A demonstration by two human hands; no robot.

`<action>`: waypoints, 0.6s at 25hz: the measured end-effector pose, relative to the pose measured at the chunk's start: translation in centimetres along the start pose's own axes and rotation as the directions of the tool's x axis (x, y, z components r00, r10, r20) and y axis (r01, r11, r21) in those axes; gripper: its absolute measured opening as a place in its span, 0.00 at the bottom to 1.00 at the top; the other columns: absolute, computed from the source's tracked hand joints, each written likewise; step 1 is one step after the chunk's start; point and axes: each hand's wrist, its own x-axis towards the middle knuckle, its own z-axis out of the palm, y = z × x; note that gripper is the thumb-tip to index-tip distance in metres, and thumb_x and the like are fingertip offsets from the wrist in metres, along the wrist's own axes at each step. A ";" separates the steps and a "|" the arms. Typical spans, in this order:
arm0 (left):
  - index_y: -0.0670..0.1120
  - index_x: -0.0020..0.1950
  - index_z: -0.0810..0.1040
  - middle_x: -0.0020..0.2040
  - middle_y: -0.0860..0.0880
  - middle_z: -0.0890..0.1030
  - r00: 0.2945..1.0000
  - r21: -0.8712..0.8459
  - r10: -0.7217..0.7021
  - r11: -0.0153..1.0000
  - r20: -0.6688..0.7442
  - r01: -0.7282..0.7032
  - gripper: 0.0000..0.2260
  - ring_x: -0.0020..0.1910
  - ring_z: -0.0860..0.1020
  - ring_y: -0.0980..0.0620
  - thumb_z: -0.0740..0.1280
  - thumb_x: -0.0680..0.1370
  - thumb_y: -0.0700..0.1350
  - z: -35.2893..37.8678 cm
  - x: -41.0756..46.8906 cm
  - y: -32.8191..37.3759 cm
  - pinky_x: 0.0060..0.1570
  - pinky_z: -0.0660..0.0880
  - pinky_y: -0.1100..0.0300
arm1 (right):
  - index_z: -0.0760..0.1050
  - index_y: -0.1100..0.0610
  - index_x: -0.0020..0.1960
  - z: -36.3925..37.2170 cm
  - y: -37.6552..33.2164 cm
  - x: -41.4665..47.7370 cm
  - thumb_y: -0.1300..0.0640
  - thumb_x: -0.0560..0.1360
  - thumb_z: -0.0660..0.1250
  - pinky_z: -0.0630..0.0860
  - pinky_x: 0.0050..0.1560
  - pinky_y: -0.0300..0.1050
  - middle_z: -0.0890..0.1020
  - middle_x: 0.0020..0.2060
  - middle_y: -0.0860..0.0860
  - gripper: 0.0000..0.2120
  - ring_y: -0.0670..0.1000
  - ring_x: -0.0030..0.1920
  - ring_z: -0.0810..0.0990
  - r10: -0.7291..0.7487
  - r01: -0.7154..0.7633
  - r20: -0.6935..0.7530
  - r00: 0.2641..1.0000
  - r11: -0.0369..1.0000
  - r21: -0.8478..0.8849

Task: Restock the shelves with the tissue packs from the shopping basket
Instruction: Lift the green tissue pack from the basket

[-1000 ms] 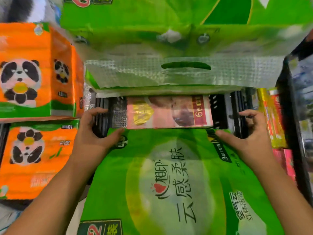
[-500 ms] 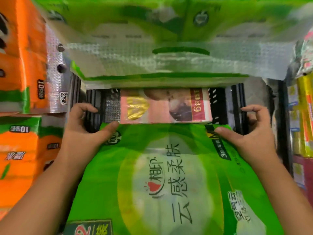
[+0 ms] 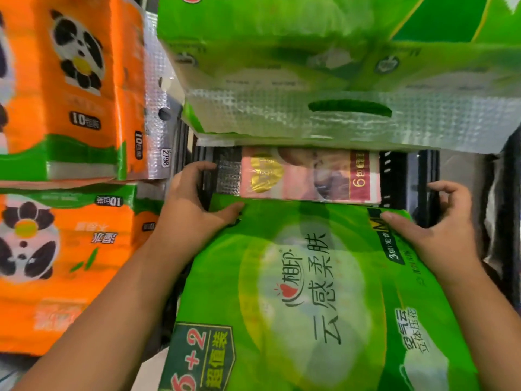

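Observation:
A large green tissue pack with white lettering fills the lower middle of the head view. My left hand grips its far left corner, thumb on top and fingers curled over the edge. At the far right corner my right hand holds it the same way. Just beyond the pack, a pink tissue pack lies in the black shopping basket, whose ribbed walls show on both sides. Most of the basket is hidden by the green pack.
Another green pack with a clear plastic handle flap sits on the shelf above the basket. Orange panda tissue packs are stacked on the left, a second one below. Dark shelving closes the right side.
Both hands keep the same grip on the green pack's far corners. The view has shifted, so the orange packs and the upper green pack look larger and closer.

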 end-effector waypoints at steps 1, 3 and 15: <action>0.62 0.60 0.67 0.68 0.48 0.69 0.999 0.084 0.016 0.996 0.029 -0.018 0.31 0.68 0.68 0.51 0.80 0.64 0.51 -0.4 -0.1 0.1 0.68 0.65 0.58 | 0.63 0.39 0.52 0.1 -0.1 0.1 0.33 0.53 0.79 0.68 0.48 0.23 0.72 0.50 0.40 0.36 0.36 0.49 0.75 0.011 -0.011 0.002 1.000 1.000 -0.012; 0.57 0.67 0.68 0.76 0.47 0.60 0.998 0.153 0.035 0.987 0.049 -0.042 0.32 0.74 0.59 0.52 0.78 0.67 0.49 -1.0 -0.1 0.5 0.68 0.56 0.65 | 0.62 0.41 0.52 0.4 0.0 0.1 0.44 0.57 0.82 0.66 0.49 0.22 0.72 0.51 0.44 0.34 0.42 0.51 0.73 0.005 -0.005 0.002 1.000 0.999 -0.047; 0.50 0.72 0.67 0.76 0.46 0.58 0.999 0.232 0.011 0.972 0.042 -0.021 0.34 0.75 0.58 0.47 0.77 0.69 0.49 -1.5 1.0 1.3 0.72 0.57 0.56 | 0.64 0.55 0.65 0.8 0.1 0.9 0.55 0.65 0.80 0.68 0.58 0.42 0.71 0.57 0.50 0.35 0.51 0.59 0.72 0.051 -0.057 -0.033 0.998 0.974 -0.221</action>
